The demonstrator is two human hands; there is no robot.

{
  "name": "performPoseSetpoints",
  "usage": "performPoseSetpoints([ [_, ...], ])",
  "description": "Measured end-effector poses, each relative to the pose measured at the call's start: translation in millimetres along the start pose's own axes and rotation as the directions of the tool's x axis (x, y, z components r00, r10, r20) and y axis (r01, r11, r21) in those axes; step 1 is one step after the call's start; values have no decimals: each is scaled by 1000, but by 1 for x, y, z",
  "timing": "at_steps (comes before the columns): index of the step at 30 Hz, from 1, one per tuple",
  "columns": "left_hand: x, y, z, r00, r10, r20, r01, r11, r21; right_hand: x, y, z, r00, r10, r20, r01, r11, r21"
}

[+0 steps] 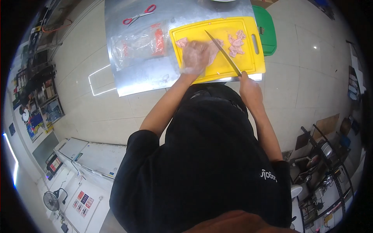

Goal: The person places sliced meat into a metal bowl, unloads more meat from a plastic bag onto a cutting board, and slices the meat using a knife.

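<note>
A yellow cutting board (211, 29) lies on the metal table. My left hand (195, 57), in a thin clear glove, is curled over a piece of raw meat (214, 52) and presses it to the board. Pale pink meat shows on both sides of the fingers; the fingertips are partly hidden. My right hand (250, 88) is closed round the handle of a long knife (224, 51). The blade slants up and left across the board, along the right side of the held meat. Cut meat pieces (236, 43) lie to the right of the blade.
On the metal table (143, 79), left of the board, are a clear plastic bag (136, 44) with red print and red-handled scissors (139, 15). A green bin lid (267, 31) is beyond the board's right edge. Shelving (326, 155) stands at lower right.
</note>
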State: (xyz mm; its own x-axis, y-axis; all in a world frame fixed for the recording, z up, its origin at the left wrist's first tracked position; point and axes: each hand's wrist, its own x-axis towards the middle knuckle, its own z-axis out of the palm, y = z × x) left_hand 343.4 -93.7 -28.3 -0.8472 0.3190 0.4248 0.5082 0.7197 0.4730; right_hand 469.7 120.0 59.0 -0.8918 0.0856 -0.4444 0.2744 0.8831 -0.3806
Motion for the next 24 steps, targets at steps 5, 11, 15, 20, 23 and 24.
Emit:
performPoseSetpoints([
  [5,39,7,21,937,-100,334,81,994,71,24,0,16,1000,-12,-5,13,992,122],
  [11,44,5,16,894,5,448,1,1000,-13,124,-34,34,957,-194,-216,233,957,174],
  [15,38,-12,15,903,258,345,-310,945,104,109,-22,31,979,-148,-143,180,952,249],
  [20,27,3,13,959,-63,278,-12,965,261,27,21,18,1000,14,10,-16,967,253],
  [23,33,5,19,889,-28,458,-111,955,274,16,41,18,996,46,-82,-24,967,253],
  [24,20,-15,36,877,88,473,-197,962,187,13,44,15,994,52,-94,-27,968,249],
])
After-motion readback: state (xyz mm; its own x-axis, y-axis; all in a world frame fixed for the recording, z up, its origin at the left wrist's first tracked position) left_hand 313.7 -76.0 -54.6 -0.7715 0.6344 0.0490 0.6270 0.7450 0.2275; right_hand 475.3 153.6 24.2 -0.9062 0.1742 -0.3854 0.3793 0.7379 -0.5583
